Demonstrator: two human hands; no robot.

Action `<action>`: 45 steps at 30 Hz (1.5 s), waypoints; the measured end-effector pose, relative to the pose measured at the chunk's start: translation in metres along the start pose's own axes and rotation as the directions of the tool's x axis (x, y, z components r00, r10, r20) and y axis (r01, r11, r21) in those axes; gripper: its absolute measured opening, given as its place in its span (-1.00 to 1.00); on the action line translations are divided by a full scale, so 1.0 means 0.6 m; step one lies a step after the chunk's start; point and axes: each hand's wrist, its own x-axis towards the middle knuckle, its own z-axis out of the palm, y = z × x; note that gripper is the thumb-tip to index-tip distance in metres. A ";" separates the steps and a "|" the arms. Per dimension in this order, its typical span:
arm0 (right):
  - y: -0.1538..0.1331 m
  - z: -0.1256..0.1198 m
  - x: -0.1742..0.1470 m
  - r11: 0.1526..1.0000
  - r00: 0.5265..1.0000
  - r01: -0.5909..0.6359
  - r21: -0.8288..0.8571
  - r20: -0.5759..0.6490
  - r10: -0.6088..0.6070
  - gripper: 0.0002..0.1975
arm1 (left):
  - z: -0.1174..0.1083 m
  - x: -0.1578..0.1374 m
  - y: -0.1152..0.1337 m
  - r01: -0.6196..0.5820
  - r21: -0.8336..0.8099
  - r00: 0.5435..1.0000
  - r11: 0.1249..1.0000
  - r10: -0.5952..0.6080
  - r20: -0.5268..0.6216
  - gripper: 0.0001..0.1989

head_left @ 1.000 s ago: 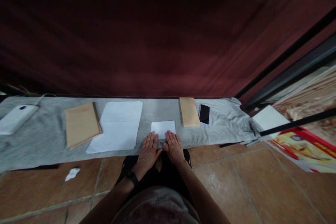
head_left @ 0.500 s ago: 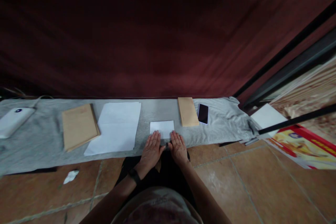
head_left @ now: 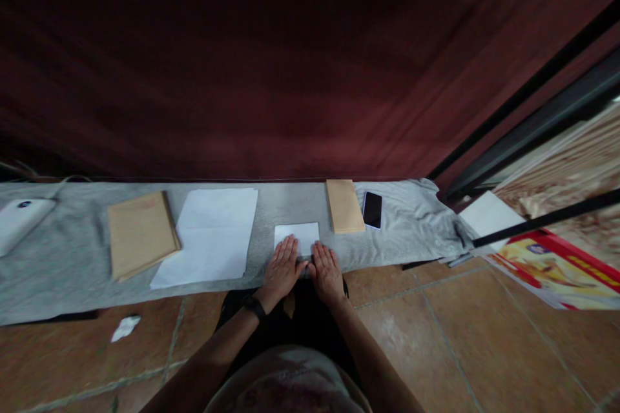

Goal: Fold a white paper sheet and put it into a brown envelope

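A small white sheet of paper, apparently folded, lies flat on the grey cloth near its front edge. My left hand rests with outstretched fingers on the sheet's left lower part. At its right lower corner lies my right hand, fingers also stretched out flat. The two thumbs come close together at the sheet's front edge. To the left is a stack of larger white paper. Brown envelopes partly overlap that stack. On the right lie narrower brown envelopes beside a phone.
The grey cloth covers a long, narrow surface against a dark red curtain. A white device with a cord sits at the far left. Black bars and a colourful box stand at the right. A white scrap is on the tiled floor.
My left hand has slid slightly farther up onto the white sheet, and its thumb is nearer the right one. My right hand stays at the corner. The whole view has shifted a little.
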 end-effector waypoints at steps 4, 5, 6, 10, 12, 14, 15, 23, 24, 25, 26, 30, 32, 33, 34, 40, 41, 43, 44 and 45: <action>-0.002 -0.003 0.000 1.000 1.000 0.000 0.017 -0.012 0.000 -0.49 | 0.000 -0.009 -0.026 0.076 0.021 0.997 0.997 -0.076 -0.015 -0.30; -0.002 -0.004 -0.001 1.000 1.000 -0.001 0.021 -0.014 0.002 -0.48 | 0.000 -0.012 -0.032 0.094 0.022 0.995 0.995 -0.093 -0.021 -0.29; -0.002 -0.004 -0.001 1.000 1.000 -0.004 0.025 -0.016 0.005 -0.48 | 0.001 -0.015 -0.037 0.108 0.022 0.994 0.994 -0.107 -0.027 -0.29; -0.005 -0.006 0.006 0.998 0.999 -0.034 0.048 -0.017 0.035 -0.50 | 0.002 -0.025 -0.048 0.125 0.017 0.991 0.992 -0.124 -0.046 -0.31; -0.010 -0.007 0.018 0.997 0.999 -0.047 0.065 -0.018 0.048 -0.50 | 0.002 -0.026 -0.048 0.123 0.019 0.991 0.992 -0.122 -0.050 -0.31; -0.019 -0.006 0.035 0.996 0.999 -0.033 0.087 -0.014 0.034 -0.51 | 0.002 -0.026 -0.047 0.119 0.024 0.992 0.993 -0.118 -0.047 -0.31; -0.024 -0.004 0.044 0.995 1.000 -0.015 0.099 -0.008 0.016 -0.51 | 0.002 -0.026 -0.047 0.118 0.028 0.992 0.993 -0.117 -0.043 -0.32; -0.072 0.033 0.099 0.986 0.993 0.100 0.130 0.051 -0.107 -0.55 | 0.002 -0.025 -0.049 0.115 0.054 0.993 0.992 -0.113 -0.038 -0.37; -0.073 0.037 0.100 0.986 0.993 0.103 0.132 0.052 -0.110 -0.56 | 0.002 -0.025 -0.049 0.115 0.056 0.993 0.992 -0.113 -0.040 -0.38; -0.072 0.041 0.100 0.986 0.993 0.104 0.132 0.050 -0.111 -0.56 | 0.002 -0.026 -0.049 0.114 0.055 0.993 0.992 -0.112 -0.039 -0.38; -0.070 0.043 0.099 0.986 0.993 0.101 0.132 0.046 -0.108 -0.56 | 0.002 -0.026 -0.048 0.111 0.054 0.993 0.992 -0.109 -0.036 -0.38; -0.051 0.043 0.094 0.991 0.997 0.071 0.115 0.033 -0.075 -0.54 | 0.001 -0.026 -0.048 0.106 0.048 0.994 0.993 -0.104 -0.039 -0.37; -0.037 0.040 0.090 0.994 0.998 0.058 0.098 0.027 -0.061 -0.53 | 0.000 -0.026 -0.048 0.106 0.047 0.993 0.993 -0.104 -0.048 -0.35; -0.030 0.038 0.088 0.995 0.998 0.053 0.089 0.023 -0.056 -0.52 | 0.000 -0.025 -0.048 0.105 0.046 0.993 0.993 -0.103 -0.051 -0.34; -0.023 0.036 0.086 0.996 0.999 0.049 0.080 0.017 -0.051 -0.51 | 0.000 -0.025 -0.047 0.105 0.045 0.993 0.993 -0.102 -0.053 -0.33; 0.012 0.029 0.068 0.999 0.999 0.019 0.045 -0.027 -0.018 -0.47 | -0.001 -0.025 -0.048 0.111 0.054 0.993 0.992 -0.109 -0.043 -0.32; 0.015 0.028 0.065 0.999 0.999 0.013 0.038 -0.036 -0.011 -0.47 | 0.000 -0.025 -0.048 0.112 0.053 0.993 0.992 -0.110 -0.039 -0.32; 0.020 0.029 0.060 1.000 0.999 0.004 0.025 -0.051 -0.003 -0.47 | 0.001 -0.024 -0.048 0.124 0.052 0.992 0.991 -0.122 -0.039 -0.33; 0.021 0.029 0.059 1.000 0.998 0.002 0.018 -0.057 -0.001 -0.47 | 0.002 -0.023 -0.047 0.131 0.051 0.991 0.990 -0.129 -0.042 -0.33; 0.022 0.030 0.058 1.000 0.998 0.001 0.013 -0.061 0.000 -0.47 | 0.002 -0.022 -0.044 0.135 0.050 0.990 0.990 -0.133 -0.044 -0.34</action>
